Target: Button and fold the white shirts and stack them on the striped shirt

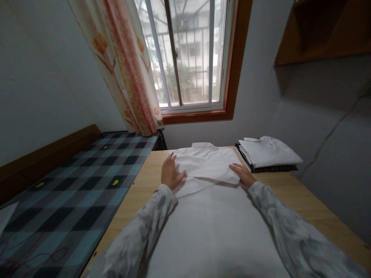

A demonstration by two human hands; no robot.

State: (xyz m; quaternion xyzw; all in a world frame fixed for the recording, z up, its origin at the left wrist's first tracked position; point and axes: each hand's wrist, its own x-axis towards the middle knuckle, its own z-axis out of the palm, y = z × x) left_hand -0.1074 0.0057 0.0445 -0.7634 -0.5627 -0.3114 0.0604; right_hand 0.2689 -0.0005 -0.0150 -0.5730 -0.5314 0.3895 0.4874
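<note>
A white shirt (213,227) lies spread on the wooden table, its collar at the far end toward the window. Its upper part has a folded layer lying across it, with an edge running crosswise between my hands. My left hand (171,173) rests on the left side of that layer, fingers stretched and thumb apart. On the right side, my right hand (242,174) touches the shirt's edge with its fingers extended across the cloth. The underside of the right thumb is hidden.
Folded white clothes (268,151) sit on a black ridged board (275,168) at the table's (292,197) back right. A bed with a checked cover (87,200) adjoins on the left. Behind are a window (188,58) and curtain (127,69); a wooden shelf (324,34) hangs upper right.
</note>
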